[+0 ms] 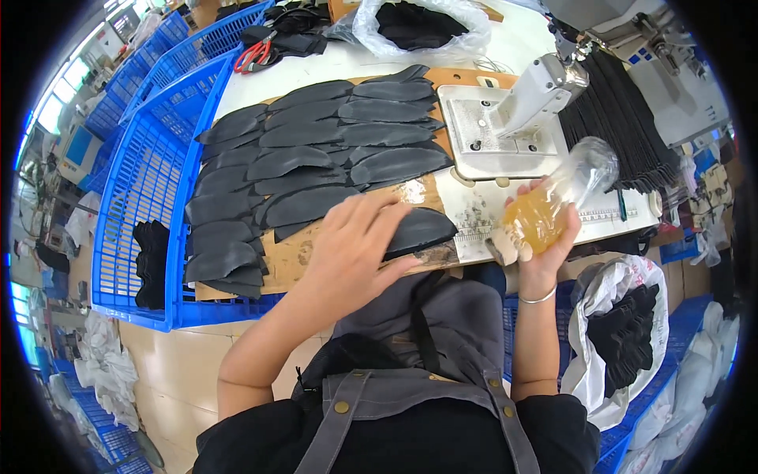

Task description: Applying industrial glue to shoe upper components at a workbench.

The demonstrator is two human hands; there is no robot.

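Observation:
My right hand (pixel 562 237) is wrapped round a clear plastic bottle (pixel 537 217) of amber liquid, tilted with its lower end toward the board. At that end sits a pale, lumpy, crusted tip (pixel 509 245). My left hand (pixel 355 245) lies with fingers spread at the left end of a single curved black piece (pixel 422 231) near the board's front edge. Beyond it, overlapping rows of similar black pieces (pixel 304 134) cover the brown board (pixel 296 257). A wet, whitish smear (pixel 411 190) shows on the board past my left fingertips.
A white post-type sewing machine (pixel 505 118) stands at the back right, beside stacked black strips (pixel 608 118). Blue crates (pixel 150 189) line the left. Red-handled scissors (pixel 254 55) lie at the back near a bag of black material (pixel 418 28). A white sack (pixel 588 355) stands lower right.

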